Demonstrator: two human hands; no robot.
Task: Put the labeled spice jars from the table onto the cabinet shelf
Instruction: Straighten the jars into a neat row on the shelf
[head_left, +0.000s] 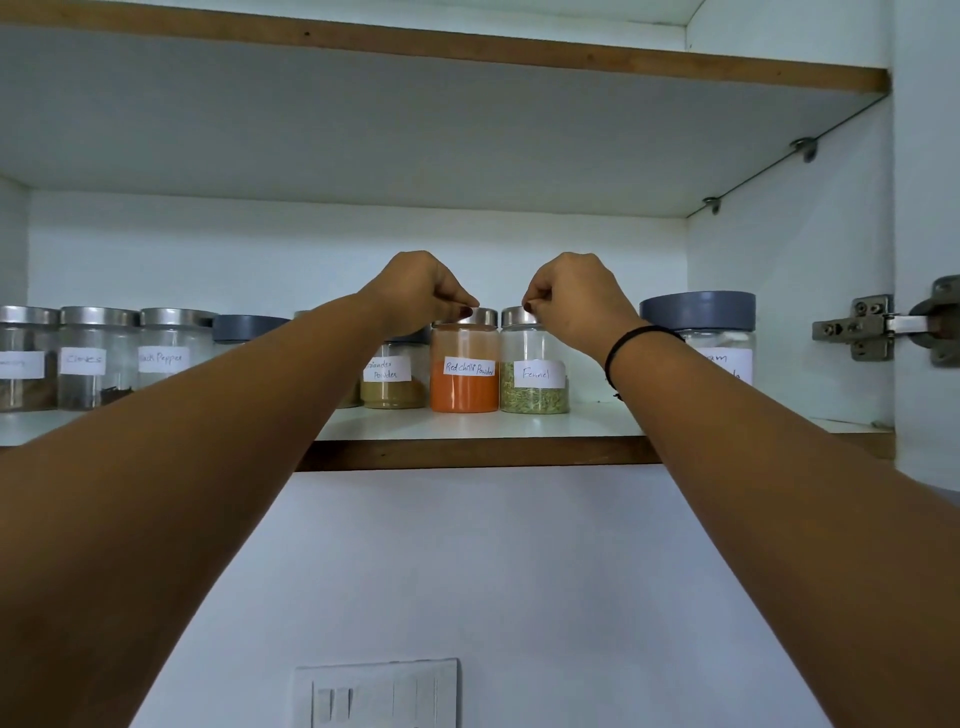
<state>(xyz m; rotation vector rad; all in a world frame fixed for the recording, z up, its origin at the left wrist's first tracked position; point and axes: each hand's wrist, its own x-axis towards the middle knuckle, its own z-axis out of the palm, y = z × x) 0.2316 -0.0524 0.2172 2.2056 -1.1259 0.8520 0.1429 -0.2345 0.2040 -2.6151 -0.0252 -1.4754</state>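
Jars (464, 374) nine, some part-hidden; hands (421, 291) (571, 299) two; hinge (862, 327) one; switch plate (376, 693) one.

Your left hand (421, 296) is pinching the lid of the red chilli powder jar (464, 387) just beneath it. Your right hand (576, 304) is pinching the fennel jar (534, 400) lid, and both jars are standing side by side on the shelf (467, 453).

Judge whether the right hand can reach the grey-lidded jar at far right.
Probably yes: the grey-lidded jar stands unblocked beside the right hand, whose fingers pinch the Fennel jar lid.
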